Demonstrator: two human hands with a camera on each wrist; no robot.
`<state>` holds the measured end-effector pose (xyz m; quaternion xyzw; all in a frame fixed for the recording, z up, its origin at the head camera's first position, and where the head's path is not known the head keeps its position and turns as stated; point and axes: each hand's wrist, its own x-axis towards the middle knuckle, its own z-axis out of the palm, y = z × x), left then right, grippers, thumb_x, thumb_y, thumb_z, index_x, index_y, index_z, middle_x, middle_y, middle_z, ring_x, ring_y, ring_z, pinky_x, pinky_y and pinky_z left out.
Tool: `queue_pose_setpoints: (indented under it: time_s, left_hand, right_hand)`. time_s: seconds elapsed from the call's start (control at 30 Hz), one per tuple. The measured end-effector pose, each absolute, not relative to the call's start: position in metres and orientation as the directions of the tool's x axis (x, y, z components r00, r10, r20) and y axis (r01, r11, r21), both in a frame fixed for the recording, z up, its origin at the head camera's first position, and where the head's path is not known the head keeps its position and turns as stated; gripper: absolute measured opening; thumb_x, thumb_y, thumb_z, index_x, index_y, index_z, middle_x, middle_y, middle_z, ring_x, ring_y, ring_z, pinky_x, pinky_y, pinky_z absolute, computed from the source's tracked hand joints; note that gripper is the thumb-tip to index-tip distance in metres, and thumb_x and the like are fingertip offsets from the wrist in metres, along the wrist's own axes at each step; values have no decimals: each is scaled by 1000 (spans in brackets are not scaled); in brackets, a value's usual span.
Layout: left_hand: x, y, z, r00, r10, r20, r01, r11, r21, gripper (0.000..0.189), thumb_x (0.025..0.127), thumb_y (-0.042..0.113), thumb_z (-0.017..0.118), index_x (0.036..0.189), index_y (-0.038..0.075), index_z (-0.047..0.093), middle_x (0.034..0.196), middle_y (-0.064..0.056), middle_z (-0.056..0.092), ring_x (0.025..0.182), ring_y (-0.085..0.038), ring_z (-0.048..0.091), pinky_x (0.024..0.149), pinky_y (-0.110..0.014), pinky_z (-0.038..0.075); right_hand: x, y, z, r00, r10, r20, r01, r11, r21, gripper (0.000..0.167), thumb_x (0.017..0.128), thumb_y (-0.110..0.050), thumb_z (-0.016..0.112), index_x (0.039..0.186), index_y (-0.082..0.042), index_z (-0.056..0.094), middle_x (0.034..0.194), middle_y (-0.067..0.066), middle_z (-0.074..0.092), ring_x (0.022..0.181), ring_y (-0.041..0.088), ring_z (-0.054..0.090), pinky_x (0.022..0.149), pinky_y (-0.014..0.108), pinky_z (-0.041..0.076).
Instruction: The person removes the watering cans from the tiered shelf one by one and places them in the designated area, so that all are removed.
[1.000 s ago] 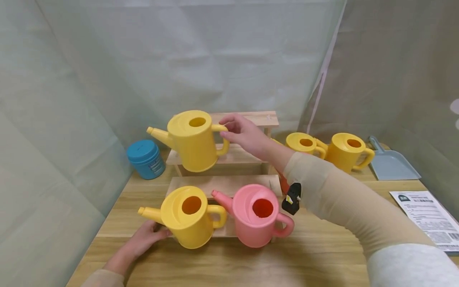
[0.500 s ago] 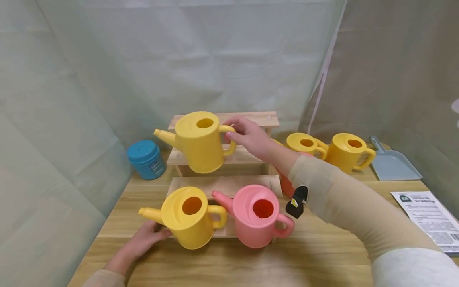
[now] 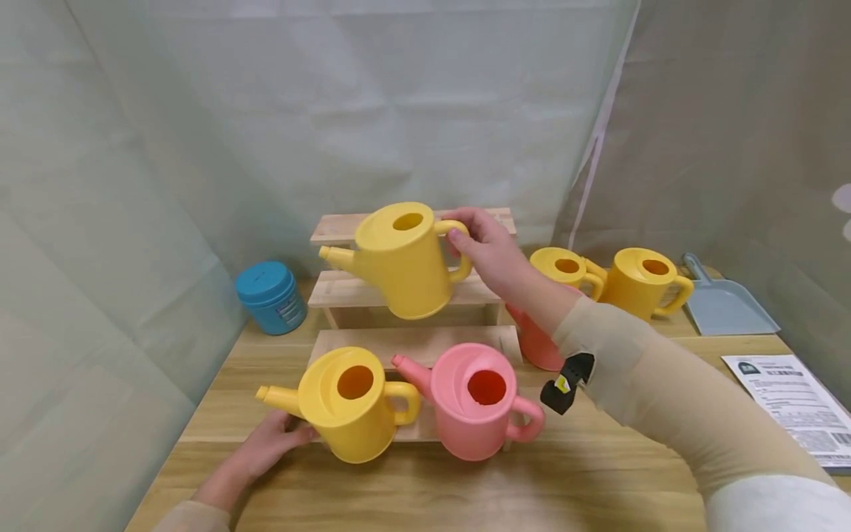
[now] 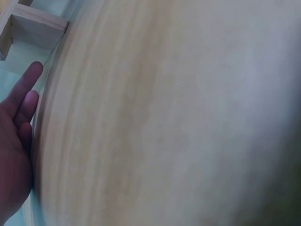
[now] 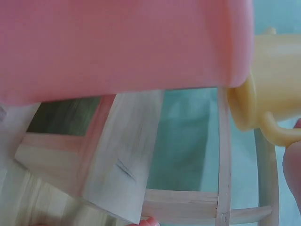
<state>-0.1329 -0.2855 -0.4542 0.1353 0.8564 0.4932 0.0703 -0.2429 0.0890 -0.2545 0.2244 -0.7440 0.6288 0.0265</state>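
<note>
A yellow watering can hangs from my right hand, which grips its handle. It overlaps the upper boards of a wooden tiered stand in the head view. In the right wrist view that yellow can shows at the right, beyond a large pink watering can. On the front of the stand are a second yellow watering can and the pink one, spouts pointing left. My left hand is low beside the stand's front left end, partly hidden by the front yellow can; its visible fingers look extended in the left wrist view.
Two more yellow watering cans and a red-pink can stand on the wooden table behind my right arm. A grey dustpan and a printed sheet lie at the right. A blue lidded tub stands at the left.
My right hand has carried the yellow watering can to the right across the upper part of the stand. The left hand and the two front cans have stayed in place.
</note>
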Motion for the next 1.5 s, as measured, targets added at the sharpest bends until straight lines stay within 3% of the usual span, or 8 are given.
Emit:
queue_pose_setpoints:
  time_s: [0.13,0.3,0.53,1.0,1.27,1.5]
  left_hand:
    - [-133,-286,-454,-955,298,11,160,480,863,41,87,16,64,125,4,52,129,-11,53,115,1,42,95,-18,30]
    - [-132,-286,-452,-959,282,-22,126,496,859,43,87,17,64,126,4,52,130,-12,53,115,1,41,96,-22,30]
    - [-133,-288,-451,-961,275,-34,116,511,852,42,87,18,64,124,3,52,129,-11,53,113,-1,43,95,-21,32]
    - [-135,-289,-453,-957,290,12,160,492,856,41,87,15,63,124,3,52,128,-12,54,113,1,43,94,-18,30]
    - [-137,-290,-453,-955,295,17,161,472,867,40,86,14,63,123,2,52,127,-11,54,112,0,43,93,-16,30]
    - [-135,-289,-454,-961,275,-10,133,497,857,44,86,16,64,126,2,51,131,-14,52,114,3,40,96,-20,29]
  right_hand:
    - [-242,98,-256,-903,-271,335,-368,82,-926,32,96,-18,51,124,-2,49,103,22,49,88,28,47,77,34,42]
    - [-239,108,-259,-928,-228,295,-317,66,-946,33,95,-21,52,125,-7,50,108,14,50,92,27,46,81,35,43]
    - [-237,121,-260,-930,-182,318,-320,-19,-947,27,95,-19,52,120,-8,53,102,16,49,92,32,44,78,30,43]
    - [-232,145,-269,-923,-82,375,-372,-48,-927,24,93,-17,57,115,-6,56,94,10,51,83,22,47,75,22,45]
    - [-228,161,-270,-918,-39,395,-397,85,-914,29,93,-25,58,116,-9,53,95,13,50,86,24,47,74,22,47]
    - [-223,179,-268,-916,-36,399,-397,-42,-917,24,91,-20,60,112,-9,55,94,13,48,84,22,45,72,19,48]
